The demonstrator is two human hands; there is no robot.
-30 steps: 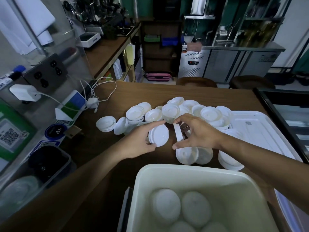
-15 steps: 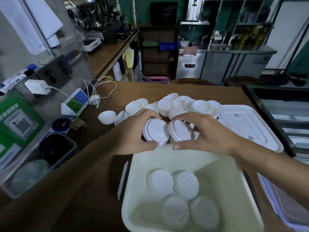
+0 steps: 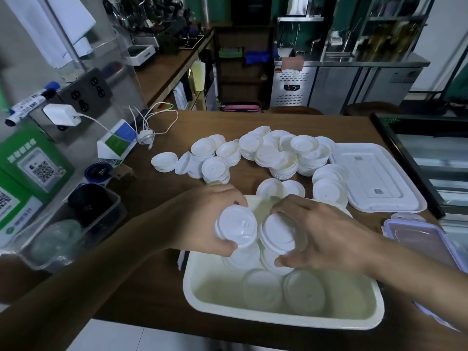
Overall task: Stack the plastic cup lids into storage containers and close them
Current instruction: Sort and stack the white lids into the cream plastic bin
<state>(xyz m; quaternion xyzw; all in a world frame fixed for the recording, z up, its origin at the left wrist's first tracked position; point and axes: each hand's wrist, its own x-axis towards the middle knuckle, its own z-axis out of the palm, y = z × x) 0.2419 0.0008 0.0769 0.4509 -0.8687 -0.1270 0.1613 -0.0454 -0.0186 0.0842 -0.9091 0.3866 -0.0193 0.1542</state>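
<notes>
A brown wooden surface [image 3: 253, 122] fills the middle of a dim café-like room with dark green walls, steel cabinets [image 3: 342, 84] along the back and a cluttered side counter [image 3: 164, 69] running off at the back left. At the near edge stands a white container [image 3: 278, 323], open, with 2 lids [image 3: 262, 290] plainly lying flat in its bottom. Above its far rim the left grip [image 3: 202, 219], a bare hand, curls round a short stack of lids [image 3: 236, 230], and the right grip [image 3: 326, 236] curls round a second stack [image 3: 277, 235] just beside it; the 2 stacks nearly touch. A loose pile of white lids [image 3: 278, 153] spreads across the middle of the surface. Toward the right edge lies a flat white container cover [image 3: 374, 178], and nearer the near right corner a purple-rimmed cover [image 3: 415, 236]. Along the left edge sit a clear box [image 3: 76, 224], a green QR sign [image 3: 33, 163] and a white charger [image 3: 62, 114] with its cable [image 3: 152, 122] coiled on the wood.
</notes>
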